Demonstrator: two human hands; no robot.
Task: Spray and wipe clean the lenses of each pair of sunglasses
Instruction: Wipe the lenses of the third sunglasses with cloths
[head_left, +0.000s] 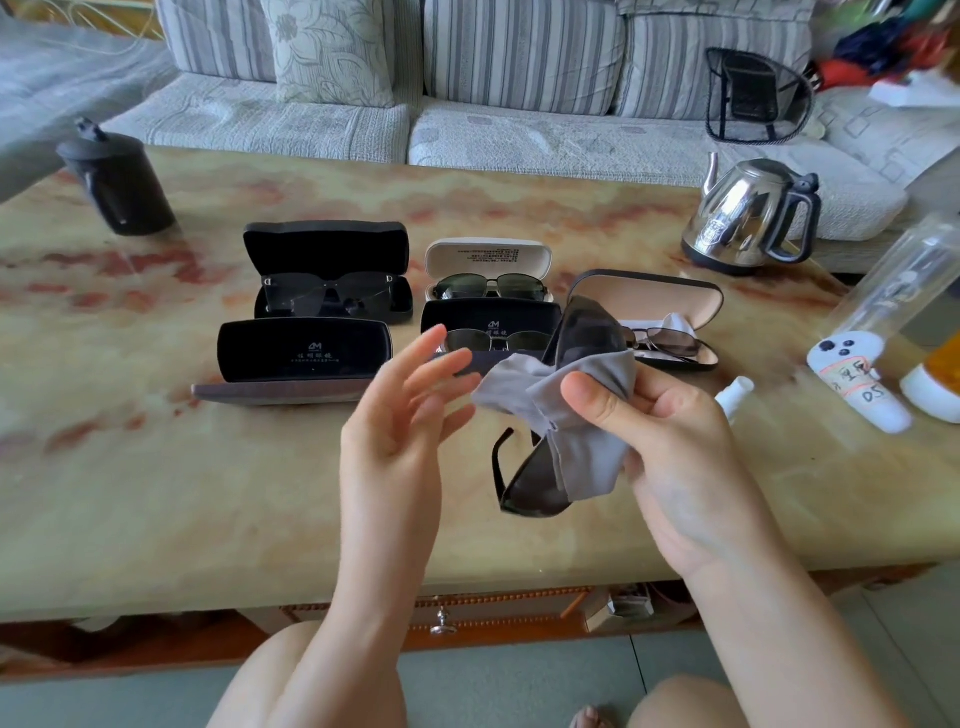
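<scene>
My right hand (660, 436) grips a grey cloth (582, 395) wrapped around a pair of black sunglasses (535, 488), held upright above the marble table (208, 493). My left hand (400, 415) hovers just left of the cloth, fingers spread and holding nothing. Several open cases lie behind: a black case with dark sunglasses (327, 299), a white case with green-lensed sunglasses (488, 286), a black case with metal-framed sunglasses (498, 340), and a tan-lined case with thin-framed glasses (670, 343). An empty black case (301, 353) stands open at front left. A small white spray bottle (732, 397) peeks out behind my right hand.
A steel kettle (753, 218) stands at the back right and a dark canister (117, 179) at the back left. White and clear bottles (857, 379) crowd the right edge. A striped sofa (519, 78) runs behind the table. My knees are below the near edge.
</scene>
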